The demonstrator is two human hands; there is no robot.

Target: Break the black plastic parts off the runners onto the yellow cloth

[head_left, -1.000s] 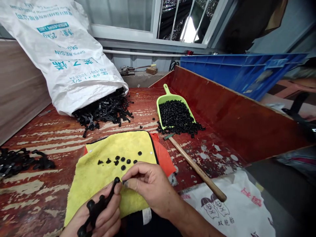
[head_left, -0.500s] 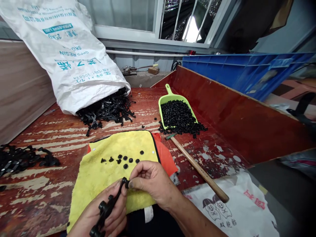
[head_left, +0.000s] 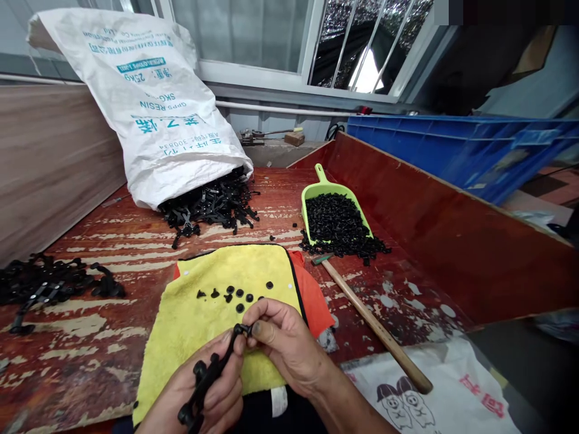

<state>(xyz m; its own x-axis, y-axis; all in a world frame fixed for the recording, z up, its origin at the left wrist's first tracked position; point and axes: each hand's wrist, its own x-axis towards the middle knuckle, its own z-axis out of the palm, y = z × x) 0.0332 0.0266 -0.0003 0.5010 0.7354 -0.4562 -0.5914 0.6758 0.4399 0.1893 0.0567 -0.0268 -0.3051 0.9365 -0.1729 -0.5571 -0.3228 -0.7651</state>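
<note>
My left hand (head_left: 228, 392) is wrapped round a long black plastic part with knobbed ends (head_left: 208, 378), tilted so that its top end points away from me. At that top end my right hand (head_left: 289, 346) pinches a small black plug (head_left: 246, 330) between thumb and forefinger. The plug touches the tip of the part; how deep it sits is hidden by the fingers. Both hands are above a yellow cloth (head_left: 181, 337). Several loose black plugs (head_left: 239, 308) lie on the cloth just beyond the fingertips, some flat, some on their sides.
A hammer (head_left: 375, 319) lies to the right, near a green dustpan (head_left: 321, 175) heaped with small black plugs. A white sack (head_left: 181, 132) spills black parts (head_left: 208, 205) at the back left. More black parts (head_left: 54, 283) lie at left. A red board (head_left: 429, 223) edges the right side.
The view has shifted, so the scene sits slightly lower and further right. The right fingers have turned a little at the part's tip and still pinch the plug; the left hand keeps its hold.
</note>
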